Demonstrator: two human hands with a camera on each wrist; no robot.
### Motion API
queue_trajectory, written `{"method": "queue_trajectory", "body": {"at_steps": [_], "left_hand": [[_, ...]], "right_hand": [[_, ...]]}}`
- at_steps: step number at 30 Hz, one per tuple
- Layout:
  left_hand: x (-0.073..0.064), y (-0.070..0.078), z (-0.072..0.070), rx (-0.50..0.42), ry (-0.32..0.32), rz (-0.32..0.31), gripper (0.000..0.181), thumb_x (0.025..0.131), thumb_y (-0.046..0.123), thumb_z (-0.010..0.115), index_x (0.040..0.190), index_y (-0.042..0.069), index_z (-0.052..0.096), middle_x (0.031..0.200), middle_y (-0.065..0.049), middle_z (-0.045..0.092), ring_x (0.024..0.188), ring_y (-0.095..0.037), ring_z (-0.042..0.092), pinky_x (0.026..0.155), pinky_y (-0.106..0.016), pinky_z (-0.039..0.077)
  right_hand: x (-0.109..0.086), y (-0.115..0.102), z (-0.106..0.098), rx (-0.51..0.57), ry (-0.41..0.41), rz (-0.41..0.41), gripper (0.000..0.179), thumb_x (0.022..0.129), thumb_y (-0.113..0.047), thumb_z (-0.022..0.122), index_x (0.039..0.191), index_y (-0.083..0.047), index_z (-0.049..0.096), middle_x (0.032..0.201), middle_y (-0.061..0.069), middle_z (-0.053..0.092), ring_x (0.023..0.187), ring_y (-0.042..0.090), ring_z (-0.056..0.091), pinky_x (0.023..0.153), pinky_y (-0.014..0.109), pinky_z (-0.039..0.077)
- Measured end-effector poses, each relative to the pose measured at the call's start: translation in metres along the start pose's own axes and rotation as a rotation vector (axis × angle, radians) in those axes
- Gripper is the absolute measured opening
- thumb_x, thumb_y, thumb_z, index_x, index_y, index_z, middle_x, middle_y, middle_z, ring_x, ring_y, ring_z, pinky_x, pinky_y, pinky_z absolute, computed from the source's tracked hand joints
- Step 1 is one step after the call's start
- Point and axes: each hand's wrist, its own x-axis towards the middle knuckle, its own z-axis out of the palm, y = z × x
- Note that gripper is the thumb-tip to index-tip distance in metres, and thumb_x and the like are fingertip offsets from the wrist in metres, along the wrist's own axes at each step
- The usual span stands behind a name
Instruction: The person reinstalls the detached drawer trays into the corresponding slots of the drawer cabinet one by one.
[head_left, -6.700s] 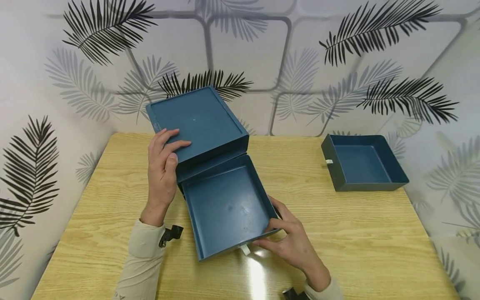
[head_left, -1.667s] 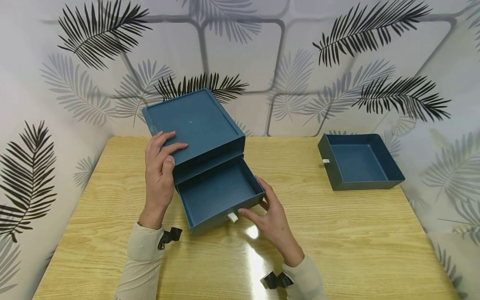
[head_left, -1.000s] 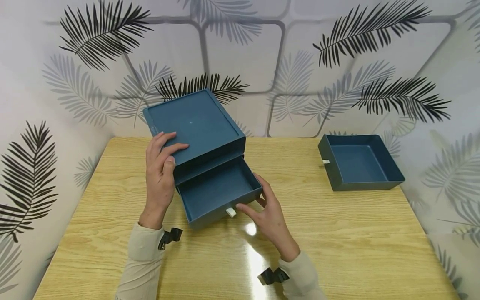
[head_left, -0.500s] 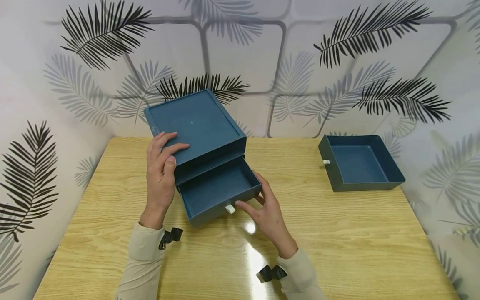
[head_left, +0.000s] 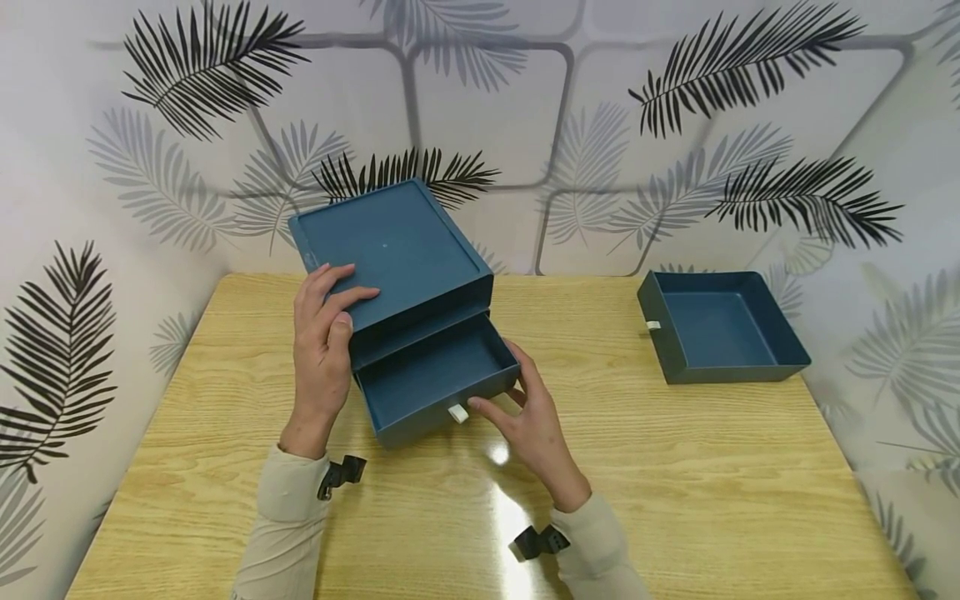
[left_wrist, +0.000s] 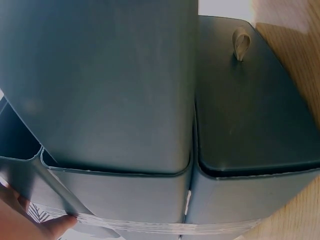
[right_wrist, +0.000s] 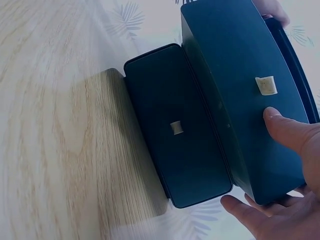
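Note:
A dark blue drawer unit stands on the table, turned at an angle. Its top slot holds no drawer. From the slot below, a drawer sticks partway out, with a small pale pull tab on its front. My right hand grips this drawer's front right corner, thumb on the front face and fingers at the side. My left hand holds the unit's upper left edge, fingers over the top, thumb at the side. The lowest drawer sits flush, as the right wrist view shows.
A separate blue drawer with a pale tab rests at the table's back right, nothing visible inside. The wood-grain table meets a leaf-patterned wall behind. Clear tape runs along the unit's side.
Over the several seconds shown, the drawer has gone from far out and skewed to straighter and partway in, my right hand moving with it. Lately it creeps inward slightly. My left hand stays put.

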Motion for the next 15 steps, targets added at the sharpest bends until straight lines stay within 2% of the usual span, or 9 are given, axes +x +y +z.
{"method": "queue_trajectory", "body": {"at_steps": [8, 15], "left_hand": [[-0.0006, 0.0002, -0.0008, 0.005, 0.000, -0.008, 0.043, 0.103, 0.007, 0.038, 0.120, 0.011, 0.077, 0.153, -0.010, 0.055, 0.157, -0.024, 0.029, 0.131, -0.054, 0.015], [-0.0006, 0.0005, -0.0002, 0.000, -0.002, -0.005, 0.042, 0.103, 0.008, 0.038, 0.120, 0.011, 0.077, 0.153, -0.010, 0.055, 0.157, -0.024, 0.029, 0.131, -0.054, 0.015]], "right_hand": [[0.0050, 0.0018, 0.0033, 0.003, 0.009, -0.021, 0.087, 0.088, -0.016, 0.083, 0.161, -0.024, 0.036, 0.164, 0.006, 0.043, 0.145, 0.034, 0.051, 0.112, 0.056, 0.050], [0.0084, 0.0029, 0.0044, 0.009, 0.011, -0.017, 0.086, 0.088, -0.016, 0.082, 0.160, -0.025, 0.037, 0.163, 0.005, 0.044, 0.143, 0.032, 0.053, 0.113, 0.055, 0.050]]}}
